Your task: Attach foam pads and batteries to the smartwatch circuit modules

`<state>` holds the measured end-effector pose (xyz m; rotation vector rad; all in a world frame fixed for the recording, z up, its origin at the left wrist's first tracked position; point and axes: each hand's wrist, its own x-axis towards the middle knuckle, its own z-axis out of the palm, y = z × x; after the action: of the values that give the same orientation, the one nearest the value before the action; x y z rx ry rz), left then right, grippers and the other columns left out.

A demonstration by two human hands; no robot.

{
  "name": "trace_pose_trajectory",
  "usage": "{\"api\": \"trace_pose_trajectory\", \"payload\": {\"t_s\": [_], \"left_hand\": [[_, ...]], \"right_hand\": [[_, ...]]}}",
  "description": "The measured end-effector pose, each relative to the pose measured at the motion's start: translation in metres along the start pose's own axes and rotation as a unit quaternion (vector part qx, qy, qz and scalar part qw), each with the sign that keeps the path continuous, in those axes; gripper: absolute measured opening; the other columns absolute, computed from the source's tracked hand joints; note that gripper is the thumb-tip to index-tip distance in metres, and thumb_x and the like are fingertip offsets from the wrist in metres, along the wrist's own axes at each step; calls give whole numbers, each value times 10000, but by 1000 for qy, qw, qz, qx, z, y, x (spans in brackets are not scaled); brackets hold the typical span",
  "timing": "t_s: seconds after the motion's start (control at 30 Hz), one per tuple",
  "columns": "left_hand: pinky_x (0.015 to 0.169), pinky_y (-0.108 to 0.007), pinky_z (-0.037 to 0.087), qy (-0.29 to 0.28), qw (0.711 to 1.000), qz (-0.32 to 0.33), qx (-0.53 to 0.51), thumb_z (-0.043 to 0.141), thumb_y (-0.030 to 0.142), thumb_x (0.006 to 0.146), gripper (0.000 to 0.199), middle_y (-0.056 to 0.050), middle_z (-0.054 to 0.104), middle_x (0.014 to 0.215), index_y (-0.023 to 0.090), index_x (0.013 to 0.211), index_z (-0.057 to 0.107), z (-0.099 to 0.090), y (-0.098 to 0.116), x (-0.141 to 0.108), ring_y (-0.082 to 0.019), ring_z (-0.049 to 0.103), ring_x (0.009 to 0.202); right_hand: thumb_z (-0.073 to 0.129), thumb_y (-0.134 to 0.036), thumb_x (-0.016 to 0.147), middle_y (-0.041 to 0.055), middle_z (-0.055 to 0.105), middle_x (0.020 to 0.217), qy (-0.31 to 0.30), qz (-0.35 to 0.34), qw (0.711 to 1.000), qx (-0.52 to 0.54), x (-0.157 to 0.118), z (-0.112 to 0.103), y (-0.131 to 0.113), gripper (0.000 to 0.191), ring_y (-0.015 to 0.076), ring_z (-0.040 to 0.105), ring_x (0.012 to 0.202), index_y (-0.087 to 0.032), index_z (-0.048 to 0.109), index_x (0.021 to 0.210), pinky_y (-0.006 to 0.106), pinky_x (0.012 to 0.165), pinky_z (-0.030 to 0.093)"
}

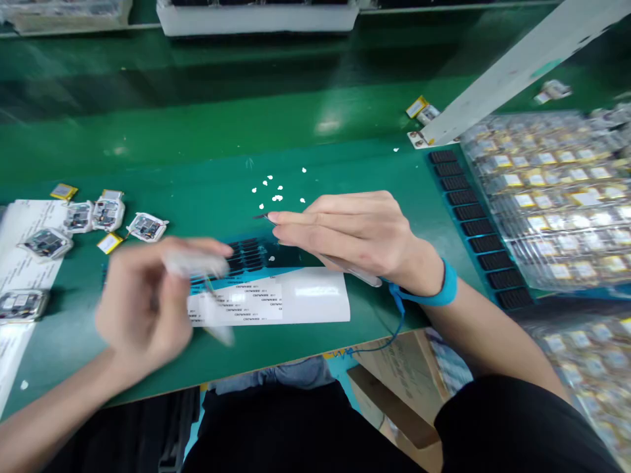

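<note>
1. The right hand (pixel 362 233), at centre, has its thumb and fingers closed on slim tweezers (pixel 365 274), tip toward the left.
2. The left hand (pixel 148 295), blurred at lower left, pinches a whitish part (pixel 194 263), its details unclear.
3. Small white pieces (pixel 277 198) dot the green table (pixel 197 177) near the tweezers' tip.
4. Below lie black pads (pixel 249 253) and a printed sheet (pixel 320 295).
5. Circuit units (pixel 108 211) sit at left; filled clear trays (pixel 557 197) at right.
</note>
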<state>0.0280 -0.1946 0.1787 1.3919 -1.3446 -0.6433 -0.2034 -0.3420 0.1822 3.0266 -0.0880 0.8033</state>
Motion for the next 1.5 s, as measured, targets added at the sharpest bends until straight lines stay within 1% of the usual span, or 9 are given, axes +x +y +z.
{"api": "trace_pose_trajectory", "payload": {"t_s": [0.07, 0.17, 0.23, 0.37, 0.53, 0.7, 0.9, 1.23, 1.5], "left_hand": [[595, -315, 463, 76, 987, -90, -105, 659, 353, 923, 164, -17, 706, 788, 216, 832, 654, 2, -3, 11, -152, 600, 601], [517, -283, 417, 40, 952, -201, -229, 696, 273, 852, 128, -52, 695, 774, 168, 784, 675, 3, -7, 22, -129, 549, 524], [528, -296, 446, 17, 939, -232, -254, 687, 276, 846, 134, -73, 713, 790, 168, 768, 701, 2, -7, 23, -147, 571, 530], [538, -293, 458, 27, 952, -220, -212, 715, 304, 863, 160, -44, 708, 721, 186, 755, 729, 1, -9, 18, -141, 565, 528], [605, -233, 490, 92, 968, -182, -150, 828, 239, 757, 81, 19, 660, 723, 212, 780, 755, 4, -18, 14, -109, 564, 649], [600, -256, 599, 101, 956, -218, -170, 830, 230, 742, 146, 50, 654, 641, 206, 773, 690, 7, -14, 11, -131, 671, 567], [633, -238, 646, 136, 946, -223, -191, 826, 211, 721, 221, 53, 645, 627, 192, 683, 609, 13, -13, 8, -128, 696, 567], [574, -251, 611, 119, 951, -224, -176, 808, 228, 756, 234, 61, 594, 578, 207, 644, 604, 15, -11, 5, -121, 635, 535], [529, -243, 579, 89, 961, -214, -149, 806, 251, 785, 256, 60, 607, 584, 214, 642, 597, 14, -16, 3, -139, 667, 562]], "right_hand": [[489, -171, 1026, 48, 696, 1268, 37, -16, 999, -10, 1, 4, -2, 238, 146, 701, 973, -182, 634, 1214, 286, 758, 603], [577, -175, 989, 66, 699, 1255, 73, -35, 996, -24, 4, 7, -7, 202, 144, 715, 939, -154, 649, 1177, 277, 724, 617], [613, -171, 969, 78, 698, 1246, 80, -46, 995, -30, 6, 5, -12, 194, 144, 719, 925, -144, 662, 1154, 271, 709, 617], [668, -173, 930, 97, 696, 1218, 95, -47, 994, -33, 10, -3, -26, 218, 163, 721, 915, -109, 683, 1137, 288, 727, 623], [667, -171, 921, 74, 711, 1201, 99, -50, 994, -16, 12, 0, -41, 211, 163, 721, 900, -119, 697, 1124, 297, 769, 628], [572, -196, 977, 48, 739, 1158, 127, -49, 990, -46, 14, 14, -42, 189, 156, 707, 889, -152, 725, 1080, 279, 705, 608], [584, -218, 977, 37, 734, 1176, 106, -69, 989, -73, 16, 21, -40, 201, 158, 689, 918, -158, 735, 1095, 282, 753, 604], [623, -226, 958, 30, 749, 1141, 128, -63, 988, -65, 17, 31, -50, 181, 147, 680, 914, -163, 739, 1083, 289, 793, 603], [642, -204, 946, 25, 754, 1127, 134, -52, 989, -34, 18, 32, -52, 153, 151, 678, 896, -163, 746, 1050, 292, 776, 600]]}}
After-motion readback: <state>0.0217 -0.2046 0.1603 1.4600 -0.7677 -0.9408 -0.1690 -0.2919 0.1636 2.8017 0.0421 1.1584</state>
